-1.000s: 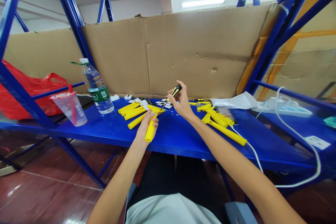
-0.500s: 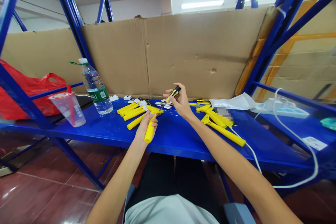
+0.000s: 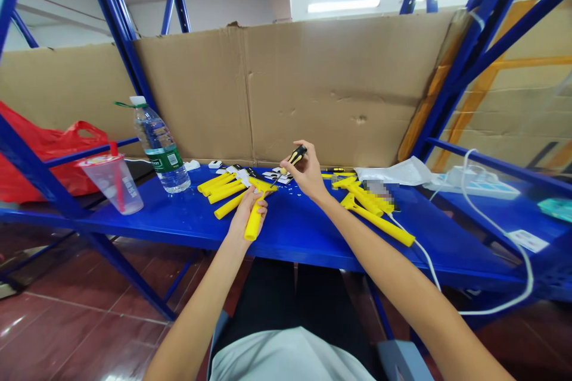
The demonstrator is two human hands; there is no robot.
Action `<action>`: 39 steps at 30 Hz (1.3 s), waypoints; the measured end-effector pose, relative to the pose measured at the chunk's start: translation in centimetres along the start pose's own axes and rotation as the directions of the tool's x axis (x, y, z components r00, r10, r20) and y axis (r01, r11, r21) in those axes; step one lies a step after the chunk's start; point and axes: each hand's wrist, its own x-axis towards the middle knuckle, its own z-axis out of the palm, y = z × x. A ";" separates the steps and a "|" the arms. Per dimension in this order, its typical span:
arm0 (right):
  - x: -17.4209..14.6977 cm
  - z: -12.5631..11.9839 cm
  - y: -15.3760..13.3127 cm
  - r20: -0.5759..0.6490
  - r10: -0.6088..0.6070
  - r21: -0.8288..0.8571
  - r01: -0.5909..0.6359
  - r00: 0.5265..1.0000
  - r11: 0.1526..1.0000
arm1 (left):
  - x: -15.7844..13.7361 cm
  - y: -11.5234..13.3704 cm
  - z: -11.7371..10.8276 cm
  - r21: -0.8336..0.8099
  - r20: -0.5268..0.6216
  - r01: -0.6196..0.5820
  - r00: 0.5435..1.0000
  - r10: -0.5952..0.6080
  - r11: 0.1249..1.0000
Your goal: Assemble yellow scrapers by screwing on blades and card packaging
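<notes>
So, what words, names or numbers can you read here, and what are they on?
None clearly enough to quote.
Bottle: white letters on its green label, too blurred.
Cup: pale marks, too blurred.
Card: marks too small and blurred.
Held yellow tool and screwdriver: no writing I can make out.

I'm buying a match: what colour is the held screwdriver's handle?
The handle is black and pale yellow, seen in the head view.
</notes>
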 end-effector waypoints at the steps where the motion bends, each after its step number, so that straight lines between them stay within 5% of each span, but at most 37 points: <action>1: 0.0 0.0 0.0 -0.018 -0.003 -0.016 0.003 1.000 1.000 | 0.0 0.0 0.0 0.004 0.004 0.004 1.000 -0.004 1.000; 8: 0.1 0.0 0.0 0.071 0.011 0.142 -0.021 0.997 0.990 | 0.0 0.0 -0.1 -0.012 -0.005 -0.015 1.000 0.015 1.000; 14: 0.1 0.0 -0.3 -0.019 0.047 0.022 -0.046 0.999 0.999 | -0.1 0.1 -0.1 0.003 0.011 0.008 1.000 -0.008 1.000; 22: 0.0 0.3 -0.5 0.062 0.035 0.144 -0.043 0.997 0.989 | -0.2 0.1 0.1 0.001 -0.006 0.006 1.000 -0.006 1.000; 30: 0.0 -0.3 -0.7 -0.064 -0.002 -0.077 -0.003 0.998 0.997 | -0.5 0.2 0.3 0.016 0.001 0.010 1.000 -0.010 1.000; 36: -0.1 0.1 -0.7 0.086 0.016 0.089 -0.024 0.996 0.996 | -0.5 0.2 0.5 -0.003 -0.022 -0.001 1.000 0.001 1.000; 39: -0.1 0.3 -0.7 0.028 0.023 0.080 -0.025 0.999 0.996 | -0.3 0.2 0.5 -0.020 -0.014 0.004 1.000 -0.004 1.000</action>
